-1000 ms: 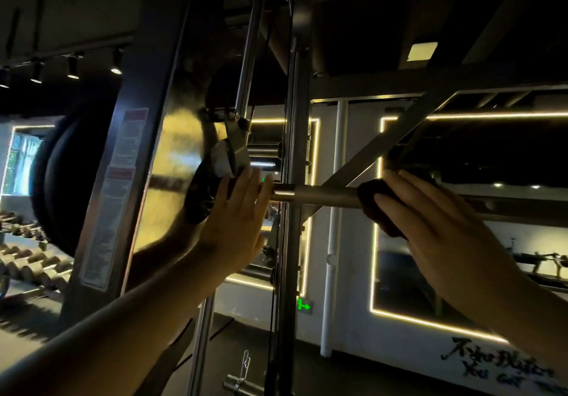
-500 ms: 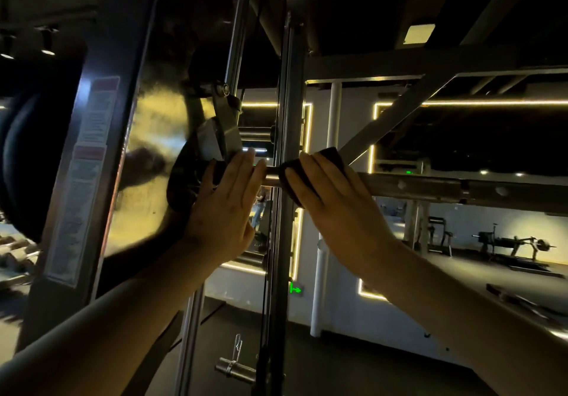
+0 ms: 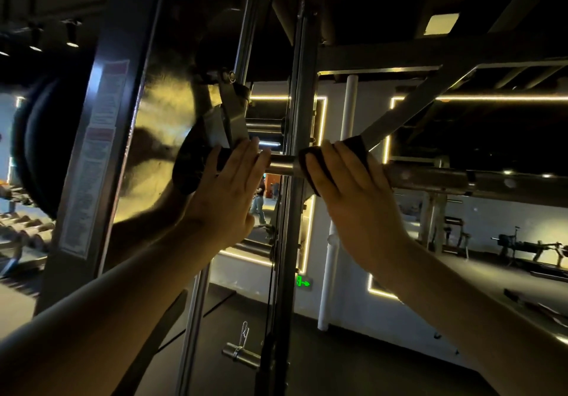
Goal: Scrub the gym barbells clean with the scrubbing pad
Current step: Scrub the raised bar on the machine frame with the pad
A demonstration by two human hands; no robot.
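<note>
Scrubbing pad [image 3: 308,162] under right grip [image 3: 353,202]

The bar [image 3: 281,165] is smooth, bright polished metal at its left, turning duller and pitted further right, and the pad [image 3: 358,151] on it looks dark, matt and coarse. The post [image 3: 123,103] is dark painted metal with a glossy sheen and bears paper-like labels [image 3: 98,137]. The rod [image 3: 246,42] and pin [image 3: 241,355] are shiny metal, and the floor [image 3: 338,371] is dark and matt.
</note>
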